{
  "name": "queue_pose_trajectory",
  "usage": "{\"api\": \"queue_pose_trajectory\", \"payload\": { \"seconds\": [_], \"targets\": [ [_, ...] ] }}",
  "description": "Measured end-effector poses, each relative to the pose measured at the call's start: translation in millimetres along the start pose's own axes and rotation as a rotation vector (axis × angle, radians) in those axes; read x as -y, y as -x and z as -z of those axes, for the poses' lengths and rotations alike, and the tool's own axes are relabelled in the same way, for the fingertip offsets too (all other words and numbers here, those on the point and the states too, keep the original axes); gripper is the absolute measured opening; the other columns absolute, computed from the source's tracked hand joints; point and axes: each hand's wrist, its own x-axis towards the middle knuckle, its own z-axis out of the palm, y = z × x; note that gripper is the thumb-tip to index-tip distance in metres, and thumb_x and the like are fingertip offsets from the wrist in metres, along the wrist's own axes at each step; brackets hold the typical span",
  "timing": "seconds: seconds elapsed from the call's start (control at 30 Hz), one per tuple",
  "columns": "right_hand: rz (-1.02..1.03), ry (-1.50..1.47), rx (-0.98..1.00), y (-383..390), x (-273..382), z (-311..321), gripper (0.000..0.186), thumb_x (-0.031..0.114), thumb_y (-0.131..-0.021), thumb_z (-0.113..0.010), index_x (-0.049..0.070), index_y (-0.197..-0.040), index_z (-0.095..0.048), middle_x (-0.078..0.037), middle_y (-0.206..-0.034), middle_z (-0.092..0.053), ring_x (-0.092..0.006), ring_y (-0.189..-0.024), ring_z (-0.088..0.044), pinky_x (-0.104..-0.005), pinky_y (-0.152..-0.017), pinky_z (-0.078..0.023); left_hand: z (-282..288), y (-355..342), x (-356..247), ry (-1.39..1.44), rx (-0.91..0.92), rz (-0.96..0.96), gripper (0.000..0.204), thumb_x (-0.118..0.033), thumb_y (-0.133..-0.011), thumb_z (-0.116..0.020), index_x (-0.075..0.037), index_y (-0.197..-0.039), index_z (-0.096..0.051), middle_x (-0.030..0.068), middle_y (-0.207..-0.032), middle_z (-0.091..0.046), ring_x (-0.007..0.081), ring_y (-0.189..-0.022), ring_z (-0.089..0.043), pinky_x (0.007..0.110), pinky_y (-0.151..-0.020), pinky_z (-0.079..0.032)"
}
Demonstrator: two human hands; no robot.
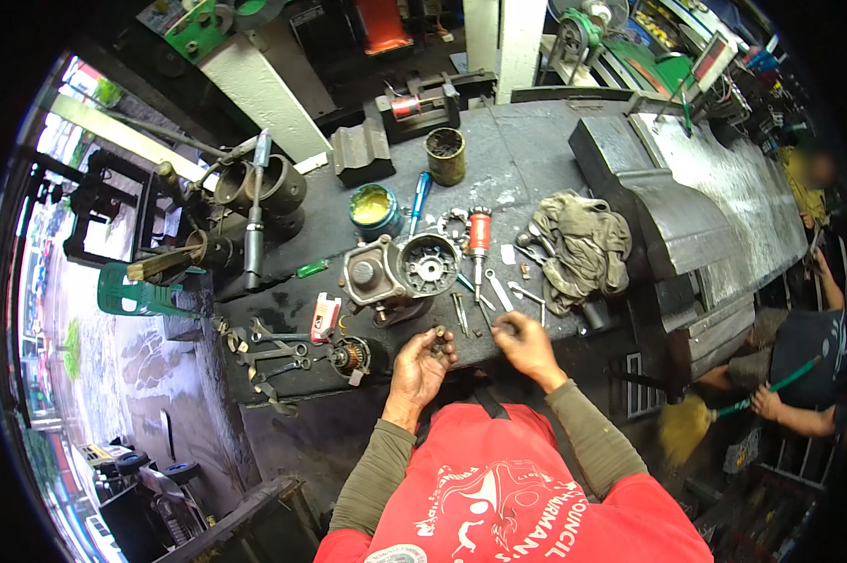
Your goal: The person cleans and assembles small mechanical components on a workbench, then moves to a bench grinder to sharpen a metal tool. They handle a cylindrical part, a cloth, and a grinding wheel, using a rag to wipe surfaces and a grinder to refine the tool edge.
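My left hand point(421, 364) is turned palm up at the bench's near edge. Its fingers curl around small dark parts point(438, 345), too small to name. My right hand point(528, 349) is closed above the bench to the right, fingertips together; whatever they hold is hidden. Just beyond my hands stands a metal motor housing point(372, 272) with an open round end point(430, 266). Right of it lie a red-handled screwdriver point(480, 235), a wrench point(500, 291) and long bolts point(461, 314). A motor armature with copper windings point(351, 357) rests left of my left hand.
Several wrenches point(271, 352) and a small red-and-white box point(325, 317) lie left. Farther back are a grease tub point(374, 208), a blue screwdriver point(420, 200) and a rusty can point(445, 155). A crumpled rag point(578, 249) lies right. Another person point(794, 357) holds a broom point(691, 427).
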Motion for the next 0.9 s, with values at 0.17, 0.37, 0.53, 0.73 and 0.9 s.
{"api": "queue_pose_trajectory", "payload": {
  "seconds": [0.17,0.37,0.53,0.73,0.9],
  "targets": [
    [0.244,0.525,-0.021,-4.8,-6.5,-25.0,0.025,0.026,-0.086,-0.072,0.005,-0.096,-0.066,-0.016,-0.091,-0.071,-0.0394,-0.086,-0.068,-0.0491,-0.071,-0.054,15.9,-16.5,10.5,-0.065,-0.085,-0.014,0.021,-0.018,-0.096,-0.057,0.001,-0.102,-0.064,0.013,-0.1,-0.066,0.0225,-0.085,-0.063,0.038,-0.078,-0.055],
    [0.074,0.148,-0.076,-5.6,-10.8,-26.5,0.017,0.016,-0.083,-0.072,0.004,-0.094,-0.068,-0.013,-0.078,-0.067,-0.029,-0.068,-0.067,-0.043,-0.063,-0.051,6.0,-46.2,17.9,-1.054,-0.367,-0.227,0.024,-0.024,-0.094,-0.066,0.0,-0.093,-0.069,0.0081,-0.082,-0.07,0.024,-0.064,-0.063,0.036,-0.065,-0.051],
    [-0.375,-1.054,0.135,15.0,-21.6,15.1,0.009,0.009,-0.091,-0.072,0.006,-0.091,-0.063,-0.001,-0.075,-0.06,-0.0093,-0.063,-0.059,-0.0231,-0.052,-0.047,-23.0,-60.5,16.3,-1.766,-0.426,-0.243,0.048,-0.041,-0.09,-0.069,0.002,-0.11,-0.064,0.0241,-0.104,-0.072,0.0451,-0.101,-0.067,0.051,-0.088,-0.052],
    [-0.251,-1.232,0.241,42.6,-29.2,36.6,0.01,0.002,-0.089,-0.064,0.003,-0.099,-0.061,-0.009,-0.092,-0.065,-0.0192,-0.078,-0.068,-0.0312,-0.066,-0.061,-48.7,-71.8,17.8,-2.052,-0.372,-0.131,0.049,-0.037,-0.091,-0.066,0.006,-0.114,-0.062,0.0284,-0.107,-0.07,0.0431,-0.104,-0.068,0.05,-0.092,-0.053],
    [-0.373,-1.216,0.169,49.7,-23.1,26.3,0.007,0.006,-0.092,-0.062,0.002,-0.098,-0.063,-0.005,-0.082,-0.062,-0.0146,-0.066,-0.06,-0.0276,-0.054,-0.049,-50.6,-75.5,14.9,-2.145,-0.337,-0.193,0.043,-0.033,-0.086,-0.062,0.007,-0.096,-0.07,0.0303,-0.099,-0.071,0.0448,-0.098,-0.07,0.051,-0.088,-0.054]
  ]
}}
